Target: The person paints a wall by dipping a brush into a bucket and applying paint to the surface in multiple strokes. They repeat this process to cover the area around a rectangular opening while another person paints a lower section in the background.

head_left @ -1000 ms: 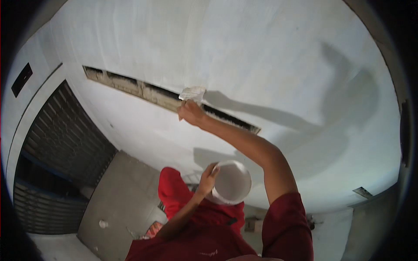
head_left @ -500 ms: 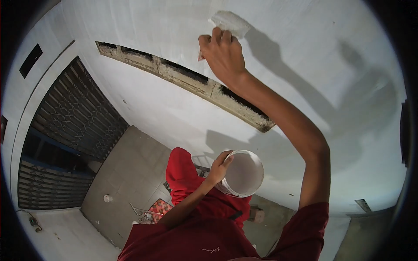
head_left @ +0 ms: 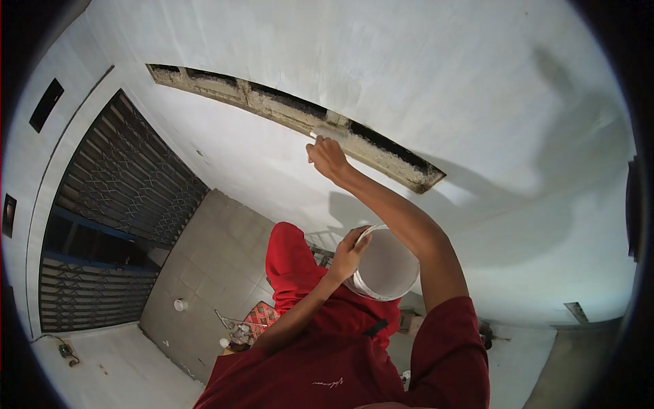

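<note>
My right hand [head_left: 328, 159] is closed around a wide, pale paintbrush [head_left: 331, 133], whose head is blurred and partly hidden by the fingers. The brush overlaps the lower edge of a long, narrow opening [head_left: 402, 165] in the white wall. Lower down, in front of my body, my left hand [head_left: 349, 253] grips the rim of a white bucket [head_left: 385, 267]. The bucket's mouth faces up towards me, and its inside looks pale. My right forearm passes over the bucket's right edge in this view.
White wall [head_left: 436, 82] fills the upper right. At left stands a folding metal gate [head_left: 116, 184]. On the tiled floor [head_left: 197, 252] far below lie a white cup [head_left: 180, 305] and a red patterned mat [head_left: 262, 317] with small items. Dark bars show beside my red-clad leg.
My right hand has come down with the paintbrush from the wall above the opening to its lower edge. My left hand keeps hold of the bucket; the view has shifted slightly.
</note>
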Tool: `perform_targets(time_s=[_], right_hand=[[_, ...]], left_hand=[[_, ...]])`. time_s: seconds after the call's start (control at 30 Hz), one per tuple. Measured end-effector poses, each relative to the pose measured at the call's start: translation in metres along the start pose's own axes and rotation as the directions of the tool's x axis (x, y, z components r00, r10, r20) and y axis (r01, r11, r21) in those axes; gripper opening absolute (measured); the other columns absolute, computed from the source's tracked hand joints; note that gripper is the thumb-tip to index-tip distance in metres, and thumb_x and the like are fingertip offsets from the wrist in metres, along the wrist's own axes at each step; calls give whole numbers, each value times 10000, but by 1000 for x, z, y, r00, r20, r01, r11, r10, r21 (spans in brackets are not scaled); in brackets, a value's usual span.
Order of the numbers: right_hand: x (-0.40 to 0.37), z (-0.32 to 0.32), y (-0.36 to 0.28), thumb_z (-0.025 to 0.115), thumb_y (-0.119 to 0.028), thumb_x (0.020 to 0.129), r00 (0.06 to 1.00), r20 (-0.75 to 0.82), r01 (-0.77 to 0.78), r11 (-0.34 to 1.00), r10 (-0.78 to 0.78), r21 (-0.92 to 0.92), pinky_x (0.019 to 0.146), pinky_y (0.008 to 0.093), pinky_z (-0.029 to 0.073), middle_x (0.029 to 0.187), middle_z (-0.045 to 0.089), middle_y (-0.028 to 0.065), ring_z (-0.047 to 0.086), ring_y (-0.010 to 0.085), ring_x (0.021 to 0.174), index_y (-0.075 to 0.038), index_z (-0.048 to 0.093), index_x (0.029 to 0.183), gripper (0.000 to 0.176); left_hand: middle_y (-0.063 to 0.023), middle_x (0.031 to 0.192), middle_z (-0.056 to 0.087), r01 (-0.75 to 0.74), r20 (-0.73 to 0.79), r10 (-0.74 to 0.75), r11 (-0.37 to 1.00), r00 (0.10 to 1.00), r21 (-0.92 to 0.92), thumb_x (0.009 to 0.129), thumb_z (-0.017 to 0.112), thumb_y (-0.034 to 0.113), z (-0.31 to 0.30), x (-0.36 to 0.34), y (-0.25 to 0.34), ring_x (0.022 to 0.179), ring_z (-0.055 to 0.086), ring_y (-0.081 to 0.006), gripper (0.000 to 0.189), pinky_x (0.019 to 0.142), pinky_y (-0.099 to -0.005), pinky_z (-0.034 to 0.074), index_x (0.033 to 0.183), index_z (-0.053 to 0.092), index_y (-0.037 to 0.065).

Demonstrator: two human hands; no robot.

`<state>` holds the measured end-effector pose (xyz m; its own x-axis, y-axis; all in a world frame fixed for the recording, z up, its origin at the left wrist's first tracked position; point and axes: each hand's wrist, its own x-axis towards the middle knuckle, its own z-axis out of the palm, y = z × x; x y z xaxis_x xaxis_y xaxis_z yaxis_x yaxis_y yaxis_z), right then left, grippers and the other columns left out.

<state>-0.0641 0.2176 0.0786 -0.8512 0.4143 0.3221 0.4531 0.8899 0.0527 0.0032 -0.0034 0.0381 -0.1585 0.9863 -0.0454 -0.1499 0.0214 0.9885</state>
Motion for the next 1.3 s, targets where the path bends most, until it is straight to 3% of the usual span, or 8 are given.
perform_targets(time_s=[0.13, 0.23, 0.3, 0.43, 0.73, 0.87, 1.07, 1.3], right_hand=[[-9, -59, -9, 591, -43, 721, 974, -207, -58, 987, 88, 148, 612, 455, 481, 797, 613, 173, 614, 341, 682, -72, 660, 801, 109], [-44, -152, -18, 672, -25, 741, 904, -310, -159, 905, 294, 394, 667, 342, 517, 856, 664, 148, 647, 323, 742, -40, 673, 879, 139], [-89, -204, -24, 713, -27, 790, 894, -263, -174, 821, 363, 543, 690, 283, 511, 868, 688, 110, 652, 171, 765, 15, 662, 880, 112], [-181, -273, -54, 740, -9, 761, 839, -91, -403, 726, 536, 558, 661, 280, 480, 752, 651, 91, 607, 152, 695, 13, 638, 801, 112], [-283, -195, -82, 710, -20, 719, 615, 373, -761, 399, 695, 511, 647, 301, 500, 770, 683, 116, 666, 200, 650, 4, 662, 784, 84], [-279, -154, -90, 708, -77, 716, 635, 370, -729, 368, 678, 577, 640, 362, 507, 789, 673, 167, 673, 283, 673, -3, 682, 807, 120], [-277, -127, -90, 726, -83, 679, 790, 233, -605, 665, 566, 438, 667, 360, 497, 764, 663, 159, 652, 307, 703, -18, 683, 854, 191], [-283, -139, -93, 666, -104, 793, 758, 195, -630, 620, 622, 469, 677, 416, 490, 825, 659, 156, 635, 340, 744, -8, 666, 905, 147]], left_hand=[[-153, 1172, 598, -25, -42, 32, 987, 999, 161, 951, 546, 281, -2, 1, -7, 1082, 563, -305, 345, 949, -359, 425, 1202, 579, 46], [-161, 1190, 590, -500, 142, 497, 726, 856, 472, 952, 531, 276, -14, -1, -28, 1111, 537, -341, 330, 953, -392, 428, 1196, 587, 60], [-159, 1206, 583, -289, 85, 277, 903, 957, 318, 974, 480, 289, -14, -9, -16, 1135, 524, -334, 340, 962, -398, 423, 1204, 586, 63], [-165, 1214, 585, -50, -75, 60, 990, 995, 129, 1011, 376, 305, -13, -14, -13, 1166, 503, -328, 374, 981, -406, 406, 1210, 593, 76], [-144, 1242, 582, -50, -3, 50, 998, 999, -28, 970, 510, 172, -30, -18, -41, 1128, 574, -262, 343, 964, -350, 459, 1282, 522, 30], [-157, 1150, 640, -64, -56, 78, 973, 995, 221, 911, 577, 108, -42, -32, -39, 1048, 633, -276, 384, 884, -369, 513, 1284, 521, 38], [-163, 1087, 662, 88, -73, -62, 893, 995, 442, 832, 651, 79, -47, -44, -27, 938, 665, -256, 402, 789, -356, 535, 1221, 572, 16], [-89, 885, 611, 196, -54, -223, 930, 973, -310, 831, 608, -2, -58, -48, -1, 733, 625, -169, 399, 658, -293, 516, 1207, 473, 12]])
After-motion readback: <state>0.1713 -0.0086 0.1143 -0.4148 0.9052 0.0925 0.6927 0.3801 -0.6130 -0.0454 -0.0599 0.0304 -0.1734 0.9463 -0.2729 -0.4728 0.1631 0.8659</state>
